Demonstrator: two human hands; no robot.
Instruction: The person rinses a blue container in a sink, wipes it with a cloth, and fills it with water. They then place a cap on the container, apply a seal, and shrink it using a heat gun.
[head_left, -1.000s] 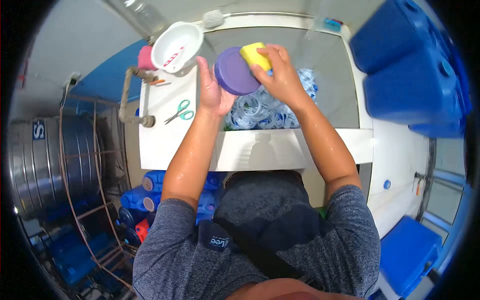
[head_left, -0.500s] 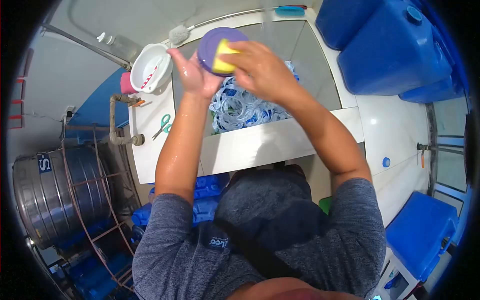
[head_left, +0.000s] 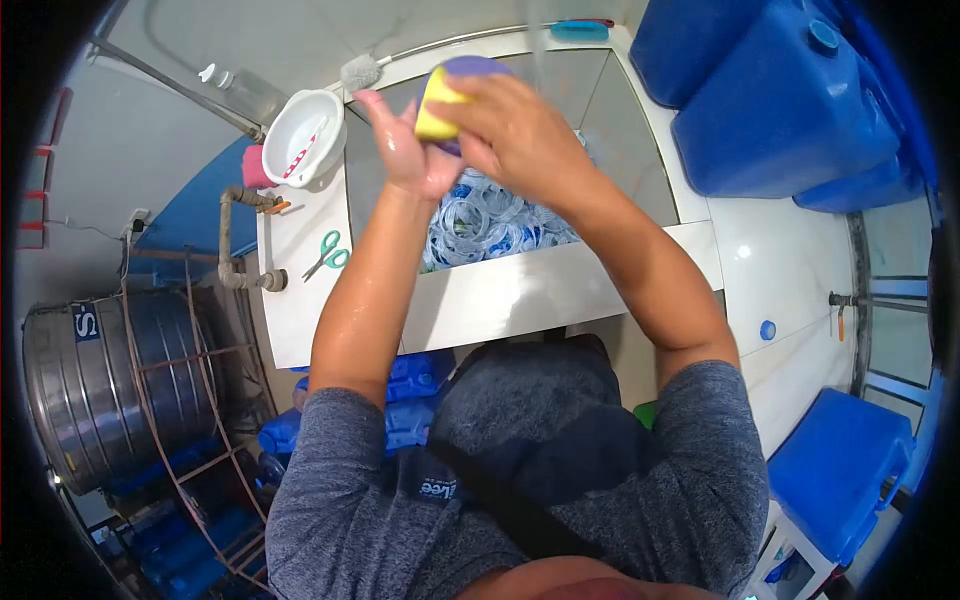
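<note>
My left hand point(head_left: 412, 160) is wet, palm up with the thumb stretched out, and supports a purple round lid-like disc point(head_left: 487, 66) from below. Pressed against the disc is a yellow sponge point(head_left: 438, 104), gripped in the fingers of my right hand point(head_left: 525, 130). My right hand covers much of the disc. Beneath both hands, the tiled basin point(head_left: 635, 165) holds a heap of clear ring-shaped plastic strips point(head_left: 470, 225) with blue bits among them.
On the left ledge lie green-handled scissors point(head_left: 330, 242) and a white bowl point(head_left: 275, 150) with a red-and-white item inside. A round-headed brush point(head_left: 360, 72) and a blue brush point(head_left: 580, 31) rest along the back. Blue jerrycans point(head_left: 770, 120) stand right; a blue cap point(head_left: 768, 330) lies nearby.
The purple disc has shifted slightly right, and my left hand with it. The sponge has moved toward the disc's left edge, and my right hand now covers more of the disc.
</note>
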